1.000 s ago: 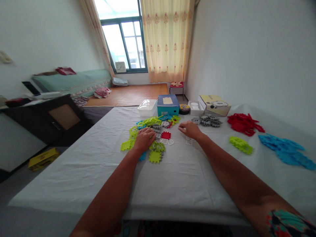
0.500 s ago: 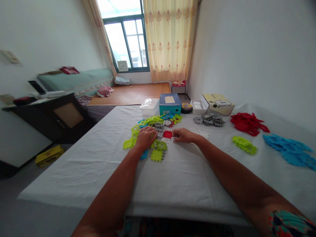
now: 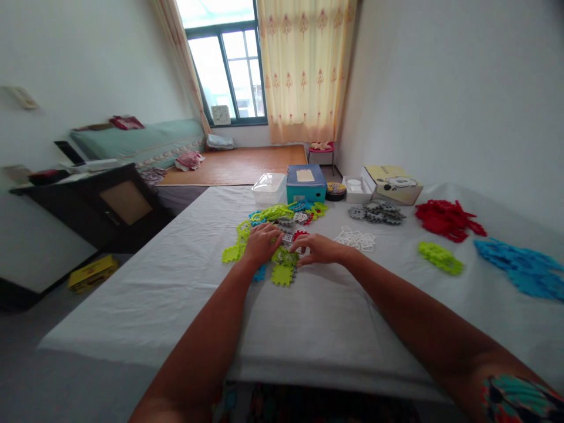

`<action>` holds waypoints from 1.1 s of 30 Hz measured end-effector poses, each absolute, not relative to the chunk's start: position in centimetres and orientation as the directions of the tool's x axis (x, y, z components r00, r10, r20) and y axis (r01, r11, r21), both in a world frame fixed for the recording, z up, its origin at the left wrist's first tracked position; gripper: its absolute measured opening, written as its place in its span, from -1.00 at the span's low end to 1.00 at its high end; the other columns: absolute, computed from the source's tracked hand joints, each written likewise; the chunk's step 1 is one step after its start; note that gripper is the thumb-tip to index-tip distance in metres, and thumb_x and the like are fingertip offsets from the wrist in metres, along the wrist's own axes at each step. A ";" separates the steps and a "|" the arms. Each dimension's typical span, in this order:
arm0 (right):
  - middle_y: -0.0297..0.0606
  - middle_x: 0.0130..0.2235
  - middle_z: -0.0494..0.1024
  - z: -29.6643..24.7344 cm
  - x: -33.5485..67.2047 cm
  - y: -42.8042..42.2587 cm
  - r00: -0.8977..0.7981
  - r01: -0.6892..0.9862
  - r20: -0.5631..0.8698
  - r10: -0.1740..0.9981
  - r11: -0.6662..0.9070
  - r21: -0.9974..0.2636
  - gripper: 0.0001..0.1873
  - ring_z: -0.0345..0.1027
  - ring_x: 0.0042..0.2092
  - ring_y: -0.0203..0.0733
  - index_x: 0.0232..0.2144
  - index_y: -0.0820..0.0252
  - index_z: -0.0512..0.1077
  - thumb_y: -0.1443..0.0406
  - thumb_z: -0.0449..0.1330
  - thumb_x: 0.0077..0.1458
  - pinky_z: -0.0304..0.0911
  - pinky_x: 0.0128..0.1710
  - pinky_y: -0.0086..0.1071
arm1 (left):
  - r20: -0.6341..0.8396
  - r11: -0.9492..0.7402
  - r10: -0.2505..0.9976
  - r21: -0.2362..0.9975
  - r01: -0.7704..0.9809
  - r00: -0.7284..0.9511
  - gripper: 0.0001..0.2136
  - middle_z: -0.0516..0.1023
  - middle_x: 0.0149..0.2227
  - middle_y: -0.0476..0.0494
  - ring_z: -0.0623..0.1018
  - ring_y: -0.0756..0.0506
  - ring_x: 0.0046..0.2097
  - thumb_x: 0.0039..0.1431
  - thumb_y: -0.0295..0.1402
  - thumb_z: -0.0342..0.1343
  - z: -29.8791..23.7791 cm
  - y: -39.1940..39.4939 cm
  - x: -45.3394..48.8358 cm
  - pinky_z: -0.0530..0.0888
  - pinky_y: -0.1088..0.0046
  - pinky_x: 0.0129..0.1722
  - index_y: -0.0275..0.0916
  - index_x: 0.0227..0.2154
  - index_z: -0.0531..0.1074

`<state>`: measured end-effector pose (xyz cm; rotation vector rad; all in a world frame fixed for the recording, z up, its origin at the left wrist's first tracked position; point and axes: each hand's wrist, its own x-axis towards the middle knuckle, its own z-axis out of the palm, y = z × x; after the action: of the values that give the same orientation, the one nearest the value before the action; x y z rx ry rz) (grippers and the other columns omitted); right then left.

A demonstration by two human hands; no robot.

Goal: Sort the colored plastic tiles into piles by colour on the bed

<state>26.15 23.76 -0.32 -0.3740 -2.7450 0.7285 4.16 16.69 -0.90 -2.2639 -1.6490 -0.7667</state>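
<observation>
A mixed heap of flat plastic puzzle tiles (image 3: 282, 218), mostly lime green with some blue, grey, white and red, lies on the white sheet of the table (image 3: 185, 276). My left hand (image 3: 261, 244) rests palm down on the heap's near left part, fingers spread over the tiles. My right hand (image 3: 318, 249) lies just right of it, fingertips touching the small tiles beside a lime green tile (image 3: 282, 274). Whether either hand grips a tile cannot be seen. A small group of white tiles (image 3: 355, 239) lies right of my right hand.
Sorted piles lie to the right: grey tiles (image 3: 381, 212), red tiles (image 3: 447, 218), lime green tiles (image 3: 440, 258), blue tiles (image 3: 520, 268). At the far edge stand a clear tub (image 3: 269, 188), a blue box (image 3: 305, 184), a round tin (image 3: 335, 190) and a yellow box (image 3: 393, 184).
My right hand has moved left from the white tiles to the mixed heap, close to my left hand. The white tiles it left are now uncovered. My left hand has barely shifted.
</observation>
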 end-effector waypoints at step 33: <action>-0.21 -0.44 0.54 0.7 55.9 26.3 0.225 0.523 0.226 0.948 0.078 -0.849 -0.69 0.31 -0.52 -0.35 -0.31 0.31 0.51 0.15 0.24 0.01 0.28 -0.52 -0.47 | 0.531 -0.417 0.790 0.098 0.903 0.307 -0.74 0.61 -0.20 -0.08 0.52 -0.13 -0.10 0.30 -0.23 -0.05 -1.5 17.7 4.2 0.41 0.29 -0.02 -0.10 -0.34 0.54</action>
<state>55.94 26.30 0.75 -1.5734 -1.4239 0.5769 4.25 17.65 -1.46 -2.3545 -1.5532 -0.7610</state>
